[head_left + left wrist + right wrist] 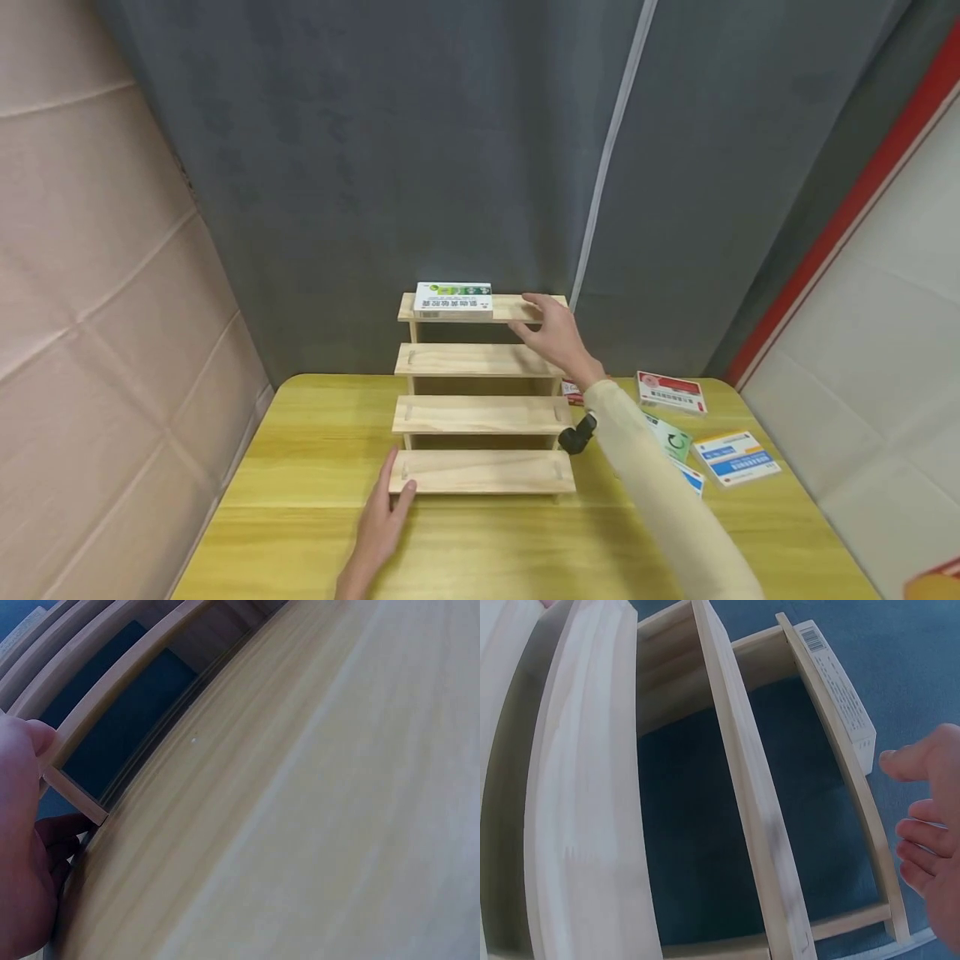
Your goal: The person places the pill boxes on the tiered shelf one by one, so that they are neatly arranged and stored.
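Note:
A four-tier wooden stepped rack (483, 472) stands on the table, seen from the front in the head view. My left hand (381, 521) grips its front left corner, thumb at the lowest board's edge and the other fingers around the side, as the left wrist view shows. On the left half of the top board lies a white medicine box (453, 302) with a green print. My right hand (555, 333) is over the right part of that board, fingers spread and holding nothing. In the right wrist view its thumb points toward the box, a small gap between them.
Right of the rack, several medicine boxes lie on the yellow wood-grain table (315, 467): a red-and-white box (672, 393), a green box (670, 437) and a blue-and-white box (737, 458) among them. My right forearm partly covers this group. A grey curtain (375, 167) hangs behind the rack.

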The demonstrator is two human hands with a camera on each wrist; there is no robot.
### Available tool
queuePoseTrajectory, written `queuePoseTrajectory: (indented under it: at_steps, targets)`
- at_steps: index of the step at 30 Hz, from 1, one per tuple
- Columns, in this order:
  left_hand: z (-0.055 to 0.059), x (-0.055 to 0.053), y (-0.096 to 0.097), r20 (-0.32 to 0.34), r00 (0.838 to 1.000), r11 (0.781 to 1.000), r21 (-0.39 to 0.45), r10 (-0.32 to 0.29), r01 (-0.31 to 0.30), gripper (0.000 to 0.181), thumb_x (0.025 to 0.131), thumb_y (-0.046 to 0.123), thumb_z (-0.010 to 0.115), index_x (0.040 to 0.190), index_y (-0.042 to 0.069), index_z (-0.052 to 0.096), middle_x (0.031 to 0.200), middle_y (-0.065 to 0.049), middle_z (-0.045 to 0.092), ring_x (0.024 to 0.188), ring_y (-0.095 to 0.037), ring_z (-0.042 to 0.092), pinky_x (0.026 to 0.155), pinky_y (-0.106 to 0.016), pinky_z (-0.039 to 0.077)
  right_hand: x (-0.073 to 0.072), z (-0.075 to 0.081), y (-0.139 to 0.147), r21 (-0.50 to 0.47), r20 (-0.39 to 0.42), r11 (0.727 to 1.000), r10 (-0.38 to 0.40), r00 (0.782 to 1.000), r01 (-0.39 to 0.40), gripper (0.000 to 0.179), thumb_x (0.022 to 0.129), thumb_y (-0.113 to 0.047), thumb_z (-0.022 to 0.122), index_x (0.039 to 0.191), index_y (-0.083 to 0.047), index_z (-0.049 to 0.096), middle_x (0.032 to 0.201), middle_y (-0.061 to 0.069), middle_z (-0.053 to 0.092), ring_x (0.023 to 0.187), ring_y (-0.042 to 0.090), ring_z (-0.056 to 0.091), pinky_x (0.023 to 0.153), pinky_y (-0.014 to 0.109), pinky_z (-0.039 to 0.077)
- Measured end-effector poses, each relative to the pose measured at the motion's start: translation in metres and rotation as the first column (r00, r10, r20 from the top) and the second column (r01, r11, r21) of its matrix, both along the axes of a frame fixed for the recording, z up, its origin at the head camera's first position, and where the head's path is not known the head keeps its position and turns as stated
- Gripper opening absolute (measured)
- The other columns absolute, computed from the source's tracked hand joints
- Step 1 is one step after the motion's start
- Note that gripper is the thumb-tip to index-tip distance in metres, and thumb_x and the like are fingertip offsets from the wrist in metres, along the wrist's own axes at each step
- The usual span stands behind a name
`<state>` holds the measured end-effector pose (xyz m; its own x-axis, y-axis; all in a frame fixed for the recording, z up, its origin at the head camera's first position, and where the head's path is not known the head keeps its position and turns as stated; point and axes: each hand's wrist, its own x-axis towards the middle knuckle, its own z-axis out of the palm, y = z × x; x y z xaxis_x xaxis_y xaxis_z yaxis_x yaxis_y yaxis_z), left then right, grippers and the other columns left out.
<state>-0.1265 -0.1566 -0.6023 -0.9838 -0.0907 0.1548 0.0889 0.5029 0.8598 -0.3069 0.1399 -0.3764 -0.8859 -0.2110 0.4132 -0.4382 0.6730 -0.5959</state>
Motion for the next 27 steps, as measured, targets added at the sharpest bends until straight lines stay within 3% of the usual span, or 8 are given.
queuePoseTrajectory:
  at_steps: [6,13,21,27]
  targets:
    - [0.001,-0.001,-0.002,0.021,1.0,1.0,0.002,-0.004,0.004,0.067,0.107,0.04,0.047,0.163,0.016,0.019,0.167,-0.017,0.023,0.147,-0.052,0.028,0.117,-0.073,0.023,0.003,-0.004,0.008,0.032,-0.01,0.999,-0.011,1.0,0.011,0.059,0.091,-0.025,0.076,0.14,0.002,0.055,0.142,0.021,0.06,0.129,0.038,0.058,0.114,0.052,0.044]
    - [0.002,-0.001,-0.005,0.008,1.0,1.0,0.004,-0.003,0.003,0.067,0.107,0.041,0.048,0.163,0.019,0.019,0.167,-0.017,0.024,0.147,-0.052,0.029,0.114,-0.076,0.025,0.01,-0.003,0.019,0.0,-0.003,1.0,-0.007,1.0,0.007,0.059,0.092,-0.024,0.074,0.141,0.001,0.055,0.142,0.022,0.059,0.132,0.04,0.055,0.112,0.056,0.045]
    - [0.001,-0.002,-0.005,-0.003,1.0,1.0,0.013,-0.004,0.004,0.067,0.107,0.041,0.048,0.164,0.02,0.019,0.167,-0.016,0.024,0.148,-0.051,0.029,0.115,-0.074,0.024,0.019,-0.005,0.04,-0.017,-0.032,0.999,-0.037,0.999,0.036,0.058,0.092,-0.022,0.075,0.141,0.002,0.055,0.133,0.023,0.064,0.127,0.04,0.058,0.112,0.058,0.043]
    - [0.002,-0.003,-0.005,-0.036,0.999,1.0,-0.003,-0.009,0.009,0.066,0.107,0.036,0.049,0.163,0.015,0.02,0.167,-0.018,0.025,0.146,-0.051,0.031,0.115,-0.073,0.026,0.025,-0.008,0.056,-0.006,-0.042,0.997,-0.077,0.996,0.077,0.057,0.092,-0.021,0.074,0.141,0.001,0.055,0.142,0.022,0.058,0.134,0.041,0.052,0.115,0.058,0.041]
